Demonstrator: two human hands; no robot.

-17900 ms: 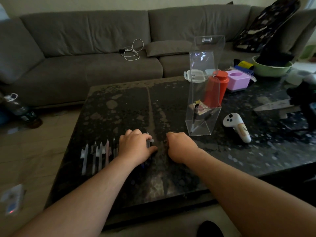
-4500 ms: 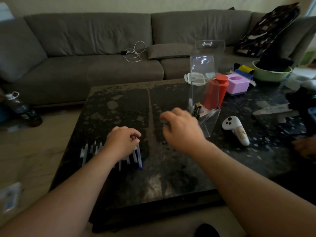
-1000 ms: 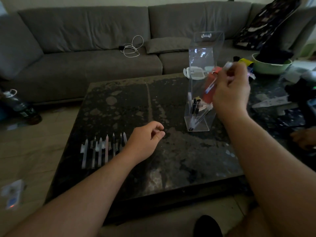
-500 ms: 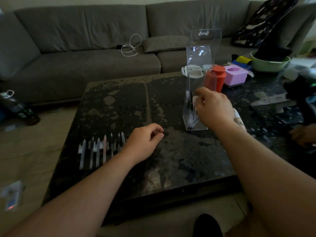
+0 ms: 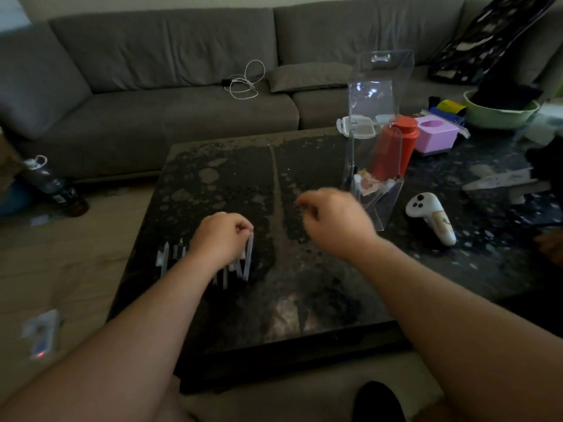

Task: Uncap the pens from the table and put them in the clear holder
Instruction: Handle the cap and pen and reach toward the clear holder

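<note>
Table (image 5: 320, 300) first, then what sits on it: we keep the clear holder (image 5: 373, 166) upright at the right and the row of pens (image 5: 231, 269) near the left edge. Our left hand (image 5: 221, 242) curls down over the row, fingers pinching one pen (image 5: 248, 257); we should lift it straight so its neighbours stay put. Our right hand (image 5: 335, 222) hovers loosely curled, apparently empty, ready to pull the cap.

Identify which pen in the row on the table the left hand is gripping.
The rightmost pen, at the end of the row nearest the clear holder. The left hand pinches its top; the other pens lie untouched to its left.
</note>
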